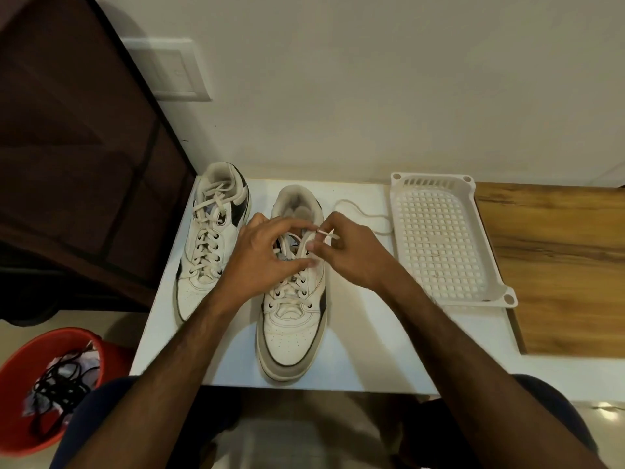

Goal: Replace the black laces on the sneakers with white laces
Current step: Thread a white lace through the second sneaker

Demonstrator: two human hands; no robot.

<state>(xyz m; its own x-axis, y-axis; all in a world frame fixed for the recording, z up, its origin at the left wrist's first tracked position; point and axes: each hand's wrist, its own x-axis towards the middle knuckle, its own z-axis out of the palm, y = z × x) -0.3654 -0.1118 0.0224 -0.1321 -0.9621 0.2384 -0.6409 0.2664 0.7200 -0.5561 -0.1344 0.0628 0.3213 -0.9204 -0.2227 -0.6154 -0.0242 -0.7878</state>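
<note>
White lace [325, 234] up at the top eyelets of the near sneaker [293, 299], and that's where all the action is: the sneaker sits in the middle of the white surface [365, 333], toe pointing back toward the person, heel away toward the wall, so its long axis runs straight out from the body and the open eyelets lie right under both hands. The right hand [351, 255] is the one on the lace tip, thumb and forefinger pinching it narrow just off the right side of the tongue, with the free tail of that lace looping away across the surface toward the white basket [439, 238]. The left hand [260, 255] is curled over the upper lacing, fingers bent down onto the crossings, seemingly steadying or gripping the other strand; exactly what it grips, I can't tell, the fingers hide it. Lower rows on this sneaker already show white crossings, so by my reading only the top holes remain, and the tip wants feeding inward from the right. The other sneaker [211, 245] stands just beside, to the left, fully laced in white. Down on the floor at left, a red bucket [20, 384] holds the tangled black laces [61, 384]. The basket rests well right, partly on a wooden top [558, 265].
</note>
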